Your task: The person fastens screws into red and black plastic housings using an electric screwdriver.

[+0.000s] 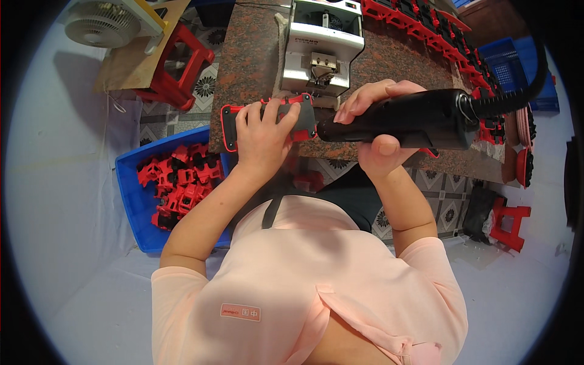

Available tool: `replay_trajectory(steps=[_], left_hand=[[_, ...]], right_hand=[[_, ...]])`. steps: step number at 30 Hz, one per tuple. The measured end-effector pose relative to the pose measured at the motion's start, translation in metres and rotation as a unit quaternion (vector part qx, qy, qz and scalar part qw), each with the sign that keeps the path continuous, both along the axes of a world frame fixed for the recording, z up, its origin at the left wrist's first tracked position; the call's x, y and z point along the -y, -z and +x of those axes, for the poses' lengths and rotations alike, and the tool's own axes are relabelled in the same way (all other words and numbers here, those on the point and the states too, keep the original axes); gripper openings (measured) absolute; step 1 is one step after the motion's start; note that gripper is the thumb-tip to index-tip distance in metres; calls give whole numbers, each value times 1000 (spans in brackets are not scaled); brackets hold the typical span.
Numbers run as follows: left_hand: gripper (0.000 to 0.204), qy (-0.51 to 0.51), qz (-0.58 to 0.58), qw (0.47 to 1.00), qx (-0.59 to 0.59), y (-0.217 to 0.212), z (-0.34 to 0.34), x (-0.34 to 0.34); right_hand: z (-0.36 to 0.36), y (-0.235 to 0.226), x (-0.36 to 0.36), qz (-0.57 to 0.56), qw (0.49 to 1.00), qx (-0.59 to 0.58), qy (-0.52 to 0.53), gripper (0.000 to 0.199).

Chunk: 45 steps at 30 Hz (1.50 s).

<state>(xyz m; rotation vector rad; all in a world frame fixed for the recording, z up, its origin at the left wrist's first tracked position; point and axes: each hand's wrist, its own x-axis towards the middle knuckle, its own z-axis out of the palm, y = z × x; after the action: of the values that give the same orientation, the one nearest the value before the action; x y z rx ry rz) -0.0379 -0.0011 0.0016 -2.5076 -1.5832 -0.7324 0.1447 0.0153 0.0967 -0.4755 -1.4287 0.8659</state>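
Observation:
My left hand (263,137) is wrapped over a red and dark grey toy vehicle part (302,123), gripping it at the near edge of the stone-topped table. Small dark round spots mark its corners. My right hand (378,159) holds a thick black electric screwdriver (413,118) lying sideways, fingers over the top and thumb below. Its nose points left and sits right at the part's right end; whether they touch, I cannot tell. Just beyond both hands stands a white screw feeder (325,45) with a metal fitting on its front.
A blue bin (129,194) full of red toy parts (185,188) is at my left. Rows of red and black parts (426,36) line the far right of the table (389,61). A coiled cord (517,100) trails rightward. Red stools (514,228), a fan (100,27) and a blue crate (505,64) surround the table.

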Motion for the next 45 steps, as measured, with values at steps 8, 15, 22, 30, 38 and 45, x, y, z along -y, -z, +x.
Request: replay_trajectory(steps=[8,15,22,30,38,45], left_hand=[[77,0,-23,1000,-5,-3,0,0],[64,12,3,1000,3,-4,1,0],[66,25,35,999,0,-5,-1,5],[66,28,18,999,4,-4,-5,2],[67,-113,31,992,41,-15,-106,27],[64,-232,-25,972,-7,5,-167,52]], right_hand=[[-4,0,-5,-13,1000,-4,0,64],[-13,6,-1,29,999,32,23,52],[-25,0,5,37,991,117,58,43],[-15,-11,-4,25,998,-46,43,43],[20,0,33,-46,994,-85,59,46],[35,10,36,-119,989,-20,87,60]])
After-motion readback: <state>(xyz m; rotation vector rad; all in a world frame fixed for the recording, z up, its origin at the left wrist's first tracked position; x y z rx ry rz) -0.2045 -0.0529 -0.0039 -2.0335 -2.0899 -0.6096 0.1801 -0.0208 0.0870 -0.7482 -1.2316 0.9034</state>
